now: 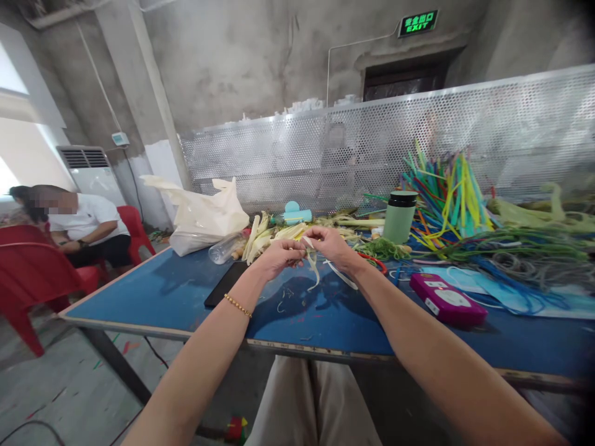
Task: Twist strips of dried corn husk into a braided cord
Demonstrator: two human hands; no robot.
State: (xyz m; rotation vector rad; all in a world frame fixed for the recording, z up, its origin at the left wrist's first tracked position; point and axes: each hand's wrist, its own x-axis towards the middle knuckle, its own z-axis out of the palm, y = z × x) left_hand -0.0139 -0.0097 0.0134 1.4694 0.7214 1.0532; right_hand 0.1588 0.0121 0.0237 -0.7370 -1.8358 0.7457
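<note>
Pale strip (315, 271) over blue table (153, 297), concrete walls (242, 56)

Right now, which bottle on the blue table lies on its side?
The clear plastic bottle beside the white bag; the pale-green black-lidded flask stands upright.

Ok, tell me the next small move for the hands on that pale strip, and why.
Probably ease the hands slightly apart to draw it taut. The left hand and right hand both pinch the pale strip close together above the blue table, and its loose ends dangle slack below the fingers, so tension seems needed first.
</note>
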